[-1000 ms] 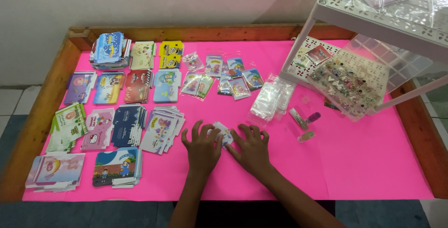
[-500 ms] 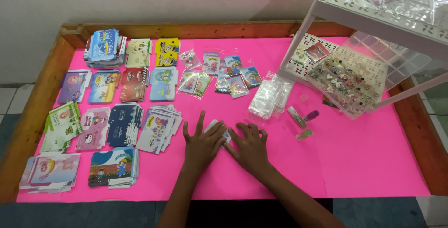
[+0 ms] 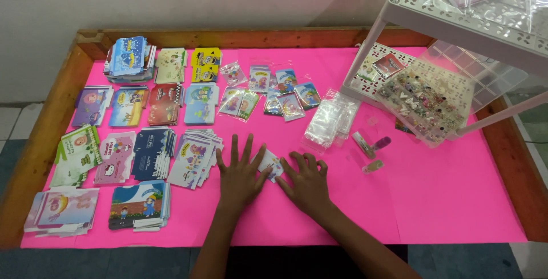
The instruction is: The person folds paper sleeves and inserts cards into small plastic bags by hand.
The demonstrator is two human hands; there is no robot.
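— What is the left hand (image 3: 240,171) hiding?
— Its thumb is covering one edge of the small packet (image 3: 270,165) lying between it and the right hand (image 3: 306,181); the print on it is showing too small to make out.
— And farther right of the right hand?
— The white rack (image 3: 456,16) is running off the top and right edges, and its shelf is blocking part of the clear bead box (image 3: 434,99).

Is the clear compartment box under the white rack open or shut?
Open. The clear compartment box has its lid swung back behind it, leaving the small pieces in its compartments uncovered.
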